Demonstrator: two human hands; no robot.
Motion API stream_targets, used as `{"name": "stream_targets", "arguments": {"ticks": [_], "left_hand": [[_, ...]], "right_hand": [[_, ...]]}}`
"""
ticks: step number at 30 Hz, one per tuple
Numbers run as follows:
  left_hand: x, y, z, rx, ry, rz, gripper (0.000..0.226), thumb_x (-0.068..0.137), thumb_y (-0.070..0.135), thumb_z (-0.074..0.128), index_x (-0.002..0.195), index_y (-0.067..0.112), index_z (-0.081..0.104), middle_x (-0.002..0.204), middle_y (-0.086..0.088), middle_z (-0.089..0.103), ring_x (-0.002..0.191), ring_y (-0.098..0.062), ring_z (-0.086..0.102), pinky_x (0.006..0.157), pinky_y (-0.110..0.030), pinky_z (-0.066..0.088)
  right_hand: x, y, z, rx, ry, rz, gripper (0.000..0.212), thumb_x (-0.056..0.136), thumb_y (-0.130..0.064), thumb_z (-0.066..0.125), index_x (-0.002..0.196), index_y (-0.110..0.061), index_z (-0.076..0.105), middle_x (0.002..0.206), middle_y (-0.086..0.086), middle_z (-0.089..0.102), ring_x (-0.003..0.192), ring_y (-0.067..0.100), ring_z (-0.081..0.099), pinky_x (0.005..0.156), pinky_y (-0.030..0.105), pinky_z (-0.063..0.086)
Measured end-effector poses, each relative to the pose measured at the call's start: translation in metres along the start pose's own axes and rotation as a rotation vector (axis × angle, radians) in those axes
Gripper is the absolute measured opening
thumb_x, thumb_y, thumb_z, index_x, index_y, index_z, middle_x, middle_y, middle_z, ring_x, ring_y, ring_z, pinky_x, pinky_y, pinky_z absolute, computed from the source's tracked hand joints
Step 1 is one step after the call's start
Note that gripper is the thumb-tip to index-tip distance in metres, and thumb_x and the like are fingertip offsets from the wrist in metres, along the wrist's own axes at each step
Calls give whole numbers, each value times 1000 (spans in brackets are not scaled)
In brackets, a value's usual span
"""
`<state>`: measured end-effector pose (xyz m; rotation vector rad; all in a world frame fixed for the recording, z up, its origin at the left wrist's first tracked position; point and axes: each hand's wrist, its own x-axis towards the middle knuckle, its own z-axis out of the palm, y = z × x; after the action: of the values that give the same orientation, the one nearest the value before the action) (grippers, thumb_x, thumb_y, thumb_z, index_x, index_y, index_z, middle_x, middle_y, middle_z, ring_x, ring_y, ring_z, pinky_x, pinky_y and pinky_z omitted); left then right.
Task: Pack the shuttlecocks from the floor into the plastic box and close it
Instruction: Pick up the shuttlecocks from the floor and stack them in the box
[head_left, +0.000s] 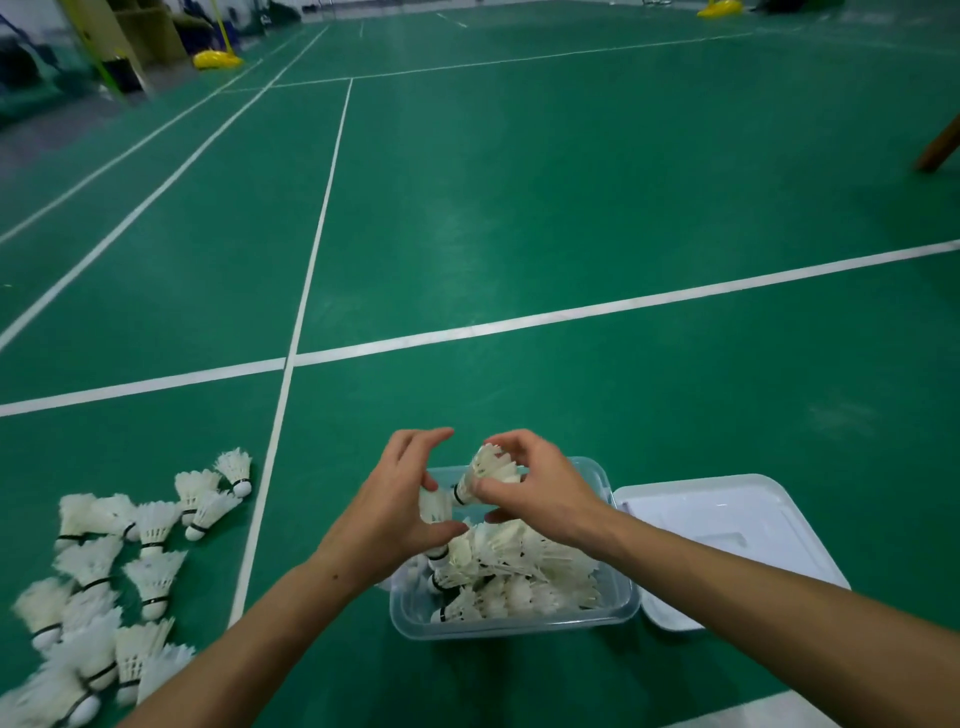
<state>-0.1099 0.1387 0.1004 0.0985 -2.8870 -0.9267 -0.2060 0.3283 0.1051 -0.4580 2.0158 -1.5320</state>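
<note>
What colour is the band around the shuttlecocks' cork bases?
Black, on a white base; it shows best in the head view on the loose shuttlecocks left of the plastic box.

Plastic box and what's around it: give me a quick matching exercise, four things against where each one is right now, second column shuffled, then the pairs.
Things:
1. plastic box
2. lid
3. loose shuttlecocks
4. shuttlecock in the right hand

Places:
A. on the floor left of the white line
B. above the box, pinched in fingers
C. flat on the floor, right of the box
D. on the floor under both hands, partly filled

Pairs: 1-D, 2-C, 3-A, 4-B

The left hand grips another shuttlecock over the box; the right hand holds its own.
</note>
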Motion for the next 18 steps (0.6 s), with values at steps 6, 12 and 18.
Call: {"name": "stream_targets", "arguments": {"ticks": [6, 12, 18], "left_hand": [[4, -1, 13, 10, -27, 19, 111, 74, 36, 94, 161, 34, 24, 155, 15, 20, 112, -5, 57, 101, -36, 56], [7, -4, 17, -19, -31, -5, 120, 74, 34, 94, 165, 34, 15, 162, 17, 12, 125, -12, 52, 108, -39, 51], [9, -4, 19, -21, -38, 47, 118, 75, 27, 93, 164, 38, 16, 165, 21, 6, 113, -12, 58, 99, -42, 56]], "right_hand": [[-13, -4, -8, 52, 0, -117, 53, 91, -21, 83, 140, -22, 63, 121, -5, 64, 95, 20, 78, 79, 37, 67], [-2, -4, -5, -60, 13, -157, 61, 87, -33, 86, 144, -26, 62, 124, -11, 64, 106, 15, 73, 90, 37, 64], [0, 6, 12, -155, -26, -67, 54, 85, -35, 82, 135, -27, 63, 121, -13, 63, 114, 10, 65, 94, 34, 59]]}}
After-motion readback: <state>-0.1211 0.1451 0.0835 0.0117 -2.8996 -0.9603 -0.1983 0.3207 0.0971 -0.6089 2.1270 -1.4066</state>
